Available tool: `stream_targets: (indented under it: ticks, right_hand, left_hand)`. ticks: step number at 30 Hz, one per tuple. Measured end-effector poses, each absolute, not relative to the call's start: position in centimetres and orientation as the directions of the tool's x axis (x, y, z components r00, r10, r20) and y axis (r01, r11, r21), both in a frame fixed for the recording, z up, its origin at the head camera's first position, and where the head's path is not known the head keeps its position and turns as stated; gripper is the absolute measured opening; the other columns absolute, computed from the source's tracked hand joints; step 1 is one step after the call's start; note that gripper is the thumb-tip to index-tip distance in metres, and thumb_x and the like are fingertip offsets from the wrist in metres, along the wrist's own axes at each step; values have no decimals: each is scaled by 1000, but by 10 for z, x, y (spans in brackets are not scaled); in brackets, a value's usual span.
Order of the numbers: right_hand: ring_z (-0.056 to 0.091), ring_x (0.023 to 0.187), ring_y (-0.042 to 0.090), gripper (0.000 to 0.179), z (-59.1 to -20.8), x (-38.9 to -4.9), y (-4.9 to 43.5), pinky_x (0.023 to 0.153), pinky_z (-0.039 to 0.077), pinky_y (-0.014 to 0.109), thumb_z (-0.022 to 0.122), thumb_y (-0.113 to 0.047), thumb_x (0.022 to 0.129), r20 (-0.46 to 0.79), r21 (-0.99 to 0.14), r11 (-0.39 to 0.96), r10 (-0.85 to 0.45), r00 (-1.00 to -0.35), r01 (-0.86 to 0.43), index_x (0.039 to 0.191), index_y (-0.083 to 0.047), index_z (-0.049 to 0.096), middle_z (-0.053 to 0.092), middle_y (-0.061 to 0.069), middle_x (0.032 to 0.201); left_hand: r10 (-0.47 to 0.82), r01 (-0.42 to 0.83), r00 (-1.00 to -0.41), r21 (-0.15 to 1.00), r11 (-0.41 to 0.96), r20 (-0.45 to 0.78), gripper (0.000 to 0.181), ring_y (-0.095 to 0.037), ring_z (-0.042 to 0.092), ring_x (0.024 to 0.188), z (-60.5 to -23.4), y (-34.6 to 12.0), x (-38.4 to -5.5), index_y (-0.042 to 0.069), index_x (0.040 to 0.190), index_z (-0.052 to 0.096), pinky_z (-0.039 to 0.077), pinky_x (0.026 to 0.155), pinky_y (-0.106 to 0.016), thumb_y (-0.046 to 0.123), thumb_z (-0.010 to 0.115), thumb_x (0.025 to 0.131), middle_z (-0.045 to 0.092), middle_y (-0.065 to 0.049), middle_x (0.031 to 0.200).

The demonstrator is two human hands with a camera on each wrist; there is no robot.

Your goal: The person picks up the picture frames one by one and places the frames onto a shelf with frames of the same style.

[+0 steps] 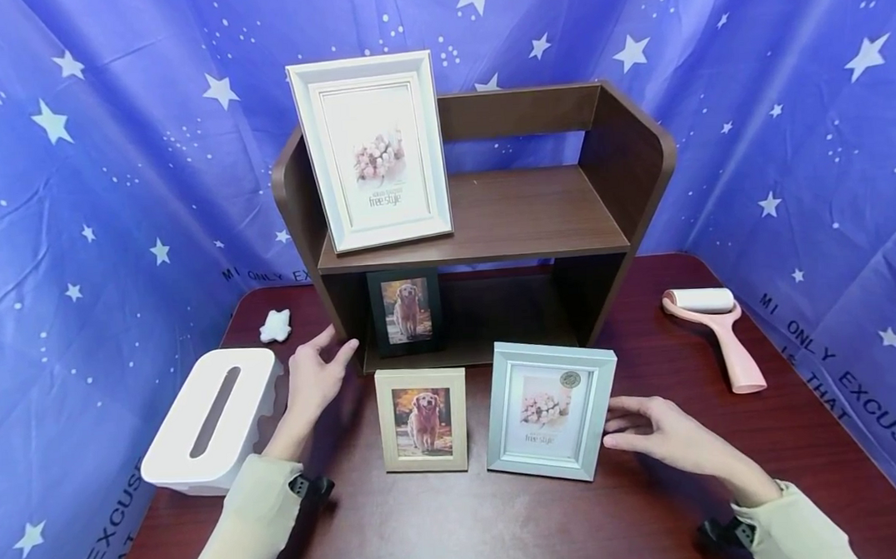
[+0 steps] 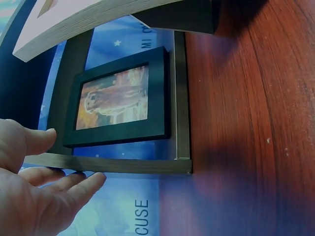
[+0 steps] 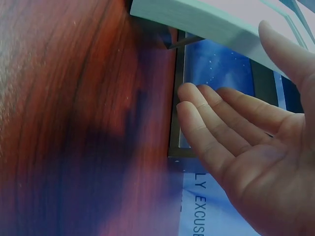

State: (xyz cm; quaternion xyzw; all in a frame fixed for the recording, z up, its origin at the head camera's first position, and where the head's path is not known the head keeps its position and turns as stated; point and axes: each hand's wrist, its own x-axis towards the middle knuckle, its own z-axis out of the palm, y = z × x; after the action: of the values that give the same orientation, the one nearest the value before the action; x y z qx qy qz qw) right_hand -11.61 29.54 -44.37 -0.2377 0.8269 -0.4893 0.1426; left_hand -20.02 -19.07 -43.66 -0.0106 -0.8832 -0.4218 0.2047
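Observation:
My left hand [image 1: 316, 381] is at the lower left side of a dark brown two-tier shelf [image 1: 535, 217]. In the left wrist view its thumb and straight fingers lie on either side of the shelf's side panel [image 2: 142, 166]. Loosely extended, the fingers of my right hand [image 1: 668, 437] are right at the right edge of a pale blue picture frame [image 1: 503, 427]. That frame stands in front of the shelf, beside a cream picture frame [image 1: 426, 465] with a dog photo. A black picture frame [image 2: 160, 98] with a dog photo stands on the lower tier.
A large white picture frame [image 1: 374, 233] leans on the upper tier at left. On the left of the table [image 1: 474, 537] are a white tissue box [image 1: 206, 423] and a small white figure [image 1: 275, 326]. A pink-handled lint roller [image 1: 728, 342] lies at right.

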Motion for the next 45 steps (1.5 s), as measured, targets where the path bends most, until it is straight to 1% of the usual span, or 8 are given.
stream_targets:
  ticks: [5,12,16,22,27,36,40,45]
  right_hand:
    - [66,94,25,45,-447,-117,290,75,53,30,67,-13,90,12,-878,401,-528,-849,-262,125,10,52,66,15,108]
    - [66,93,18,42,-449,-117,282,76,52,30,68,-18,90,16,-848,457,-482,-876,-267,122,6,56,67,9,106]
    - [66,92,17,41,-449,-116,280,75,53,30,69,-19,89,33,-841,462,-473,-880,-280,121,4,57,66,9,107]
    - [66,93,18,37,-449,-116,278,76,52,28,67,-15,91,43,-865,424,-468,-882,-268,120,5,58,66,10,107]
    - [66,92,17,34,-449,-114,277,75,52,28,67,-14,91,45,-880,400,-466,-883,-255,118,5,59,67,10,104]
    - [67,85,15,28,-444,-110,273,69,53,28,65,-11,91,47,-880,403,-455,-889,-252,113,6,62,69,8,99]
    - [67,86,14,25,-442,-110,273,70,53,28,65,-11,91,49,-880,404,-447,-893,-250,111,5,63,70,7,98]
    - [66,90,14,26,-443,-110,272,73,52,27,62,-6,92,65,-893,366,-469,-881,-260,114,10,61,69,12,101]
  left_hand:
    - [-193,175,-905,746,642,379,38,-35,58,109,-437,-191,-204,1,118,67,43,88,-48,22,71,87,66,-16,111]
    - [-206,193,-886,736,649,415,33,-33,61,104,-437,-193,-207,1,113,69,44,85,-46,20,72,87,69,-14,104]
    - [-205,215,-875,730,649,439,31,-33,63,99,-437,-192,-207,-1,110,70,46,82,-46,18,72,86,70,-15,99]
    - [-208,222,-871,734,642,446,28,-30,65,93,-436,-190,-206,-1,108,71,46,79,-45,16,72,86,71,-15,95]
    - [-213,219,-868,730,647,449,28,-31,65,93,-437,-189,-206,-1,107,70,47,80,-46,17,72,86,70,-16,95]
    - [-221,216,-862,724,656,457,27,-31,65,92,-440,-189,-207,-1,106,71,47,79,-46,17,72,86,71,-15,94]
    - [-222,219,-859,722,657,462,28,-32,65,93,-440,-189,-208,-2,107,70,47,79,-47,18,72,86,70,-16,94]
    - [-217,220,-858,714,665,466,29,-33,65,92,-441,-189,-208,-2,107,70,47,79,-47,19,72,87,70,-16,95]
